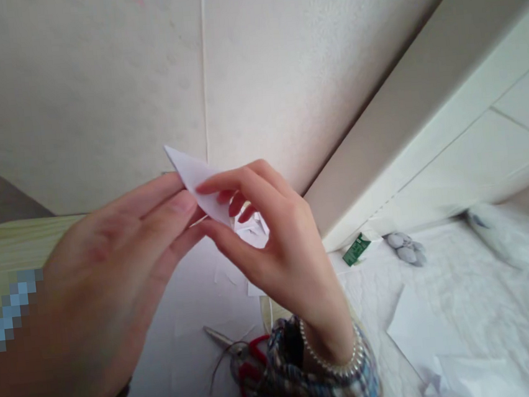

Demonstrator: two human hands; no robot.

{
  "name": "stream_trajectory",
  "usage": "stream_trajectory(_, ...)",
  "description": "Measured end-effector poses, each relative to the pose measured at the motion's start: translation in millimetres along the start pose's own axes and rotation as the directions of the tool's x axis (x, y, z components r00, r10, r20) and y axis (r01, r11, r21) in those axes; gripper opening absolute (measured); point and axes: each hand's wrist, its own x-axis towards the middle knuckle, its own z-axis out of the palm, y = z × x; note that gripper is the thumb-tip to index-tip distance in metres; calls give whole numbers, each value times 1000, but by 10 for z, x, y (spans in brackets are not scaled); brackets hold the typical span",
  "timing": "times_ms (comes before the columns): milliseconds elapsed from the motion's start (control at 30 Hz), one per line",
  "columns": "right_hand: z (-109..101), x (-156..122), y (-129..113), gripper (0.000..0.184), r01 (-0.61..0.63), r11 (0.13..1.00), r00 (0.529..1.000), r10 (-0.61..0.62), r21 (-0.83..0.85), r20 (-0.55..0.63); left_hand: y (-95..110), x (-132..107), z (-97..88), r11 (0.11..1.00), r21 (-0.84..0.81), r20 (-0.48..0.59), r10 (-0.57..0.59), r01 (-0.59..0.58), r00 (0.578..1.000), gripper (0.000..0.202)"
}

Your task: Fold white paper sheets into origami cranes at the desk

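Observation:
A small folded piece of white paper point(199, 178), pointed at its upper left end, is held up between my two hands. My left hand point(123, 237) pinches its left edge between thumb and fingers. My right hand point(272, 235) grips it from the right, forefinger on its face and thumb at its lower edge. Fingers cover part of the paper. A beaded bracelet and a plaid sleeve show at the right wrist. Below the hands, scissors point(235, 351) with red handles lie on a white surface point(174, 332), partly covered by the sleeve.
White paper scraps point(251, 225) lie behind my right hand. On the quilted white cover point(504, 312) at right are paper sheets point(421, 327), a green packet point(356, 250), a grey petalled object point(406, 248) and a plastic-wrapped bundle point(516, 236). A pale wall point(94, 84) rises behind.

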Motion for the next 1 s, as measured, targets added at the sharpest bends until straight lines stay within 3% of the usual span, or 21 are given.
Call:
stream_trajectory(133,-26,-24,-39,30,13,1000,990,-13,-3,142,86,-35,16,993,122,-19,0,2,1000,18)
stream_trajectory(267,-59,-47,-72,36,37,999,984,-39,16,174,154,-45,26,995,86,-41,-56,59,998,18)
stream_trajectory(600,-126,-65,-78,34,93,996,966,-87,-15,243,177,-11,-69,981,29,57,-195,194,979,17)
stream_trajectory(867,-155,-93,-139,32,67,998,971,-63,-9,230,214,-46,-47,990,76,30,-121,119,992,45)
stream_trajectory(1000,-143,-96,-125,31,44,999,973,-40,-15,226,194,-50,-44,991,110,42,-86,81,995,44)
